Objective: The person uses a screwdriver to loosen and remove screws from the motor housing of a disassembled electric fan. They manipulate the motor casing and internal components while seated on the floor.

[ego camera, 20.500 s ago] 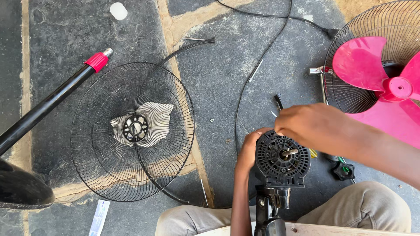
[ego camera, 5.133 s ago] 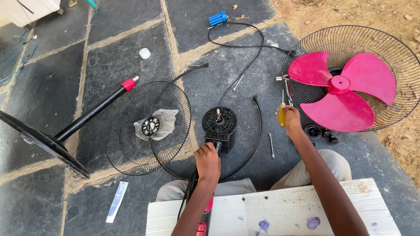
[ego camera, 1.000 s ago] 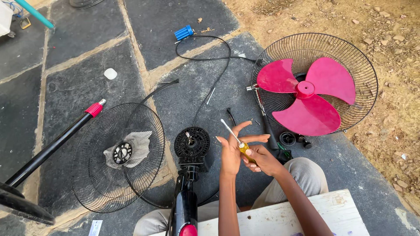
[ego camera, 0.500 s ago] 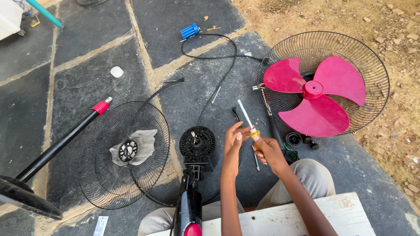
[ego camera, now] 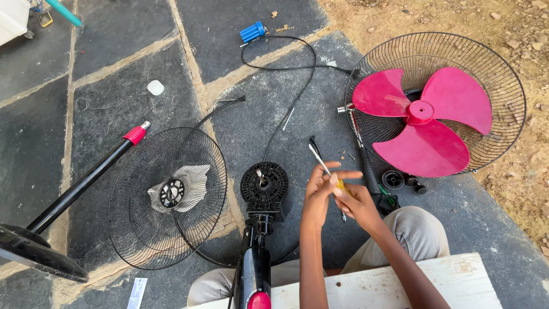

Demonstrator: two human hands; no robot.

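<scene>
Screwdriver (ego camera: 323, 167) is up in front of the person now, both hands on it: right hand (ego camera: 355, 200) wrapped round the yellow handle, left hand (ego camera: 318, 189) fingers pinching the shaft, so it's moved off the fan motor (ego camera: 263, 184). Farther out, the rear grille (ego camera: 503, 97) cradles the pink blade (ego camera: 423, 117).

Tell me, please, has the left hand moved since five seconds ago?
Yes: the left hand left the fan motor and now meets the screwdriver to its right.
</scene>
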